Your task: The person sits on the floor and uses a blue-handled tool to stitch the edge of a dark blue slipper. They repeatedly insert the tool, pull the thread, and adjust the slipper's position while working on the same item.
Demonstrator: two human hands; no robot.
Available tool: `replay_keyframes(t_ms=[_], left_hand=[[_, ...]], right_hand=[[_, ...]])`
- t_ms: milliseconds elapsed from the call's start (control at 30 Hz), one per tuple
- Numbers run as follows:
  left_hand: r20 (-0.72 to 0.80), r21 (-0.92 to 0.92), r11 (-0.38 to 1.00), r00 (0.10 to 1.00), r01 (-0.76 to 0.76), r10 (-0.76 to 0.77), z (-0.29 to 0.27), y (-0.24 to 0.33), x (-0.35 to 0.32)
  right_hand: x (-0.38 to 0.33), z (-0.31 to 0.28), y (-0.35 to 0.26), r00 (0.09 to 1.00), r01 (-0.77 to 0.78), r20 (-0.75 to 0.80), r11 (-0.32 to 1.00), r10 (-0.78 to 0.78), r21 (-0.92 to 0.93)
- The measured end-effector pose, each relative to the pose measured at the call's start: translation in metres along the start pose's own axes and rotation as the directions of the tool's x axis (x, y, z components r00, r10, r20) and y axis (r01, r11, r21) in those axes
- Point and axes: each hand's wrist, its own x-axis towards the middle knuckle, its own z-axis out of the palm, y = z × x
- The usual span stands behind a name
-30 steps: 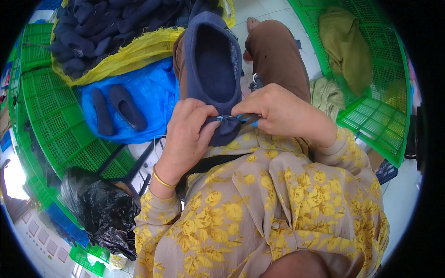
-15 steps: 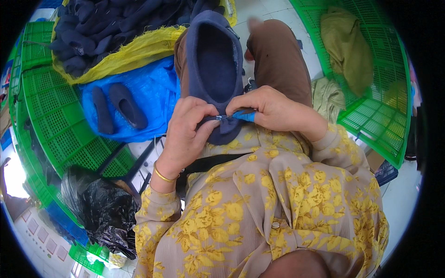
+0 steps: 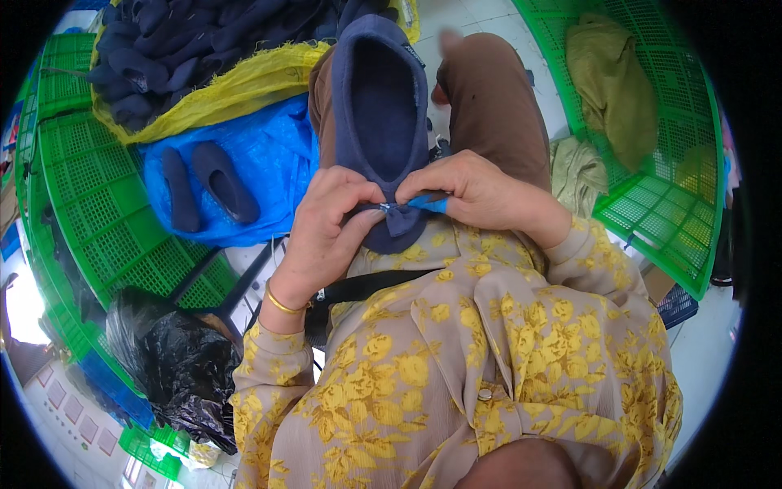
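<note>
A dark blue fabric slipper rests across my lap, its opening facing up and its toe end toward me. At that end sits a small dark bow. My left hand pinches the bow's left side, where a small shiny bit shows between thumb and forefinger. From the other side my right hand pinches at the bow, thumb and fingers closed. Blue tape wraps one of its fingers. Whether a needle or thread lies between the fingertips is too small to tell.
Two more slippers lie on a blue plastic sheet at left. Beyond them a yellow sack overflows with dark slippers. Green crates stand at left, another green crate at right. A black plastic bag sits by my left elbow.
Almost nothing differs. Both hands stay at the bow with their pinch unchanged, and the slipper has shifted very slightly.
</note>
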Motion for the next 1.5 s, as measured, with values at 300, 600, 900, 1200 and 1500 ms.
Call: replay_keyframes(t_ms=[300,600,900,1200,1500], left_hand=[[-0.009,0.004,1.000,1.000,0.005,-0.005,0.002,-0.001,0.001],[-0.003,0.081,0.995,0.998,-0.060,0.060,0.006,0.000,0.004],[-0.009,0.135,0.990,0.999,-0.044,0.045,0.010,0.001,0.006],[-0.027,0.093,0.995,0.999,-0.020,0.023,0.011,-0.001,0.007],[-0.132,0.288,0.955,0.985,-0.071,0.113,0.017,0.014,0.001]], right_hand=[[0.001,0.009,0.002,0.998,0.027,-0.058,0.999,-0.029,-0.041],[-0.002,0.013,-0.009,0.996,-0.083,0.019,0.993,0.085,-0.086],[0.009,0.002,-0.031,0.976,0.133,-0.081,0.850,-0.201,-0.510],[0.010,0.018,-0.023,0.903,0.362,0.109,0.597,-0.417,-0.716],[0.012,-0.010,-0.062,0.901,0.165,-0.394,0.697,0.181,0.698]])
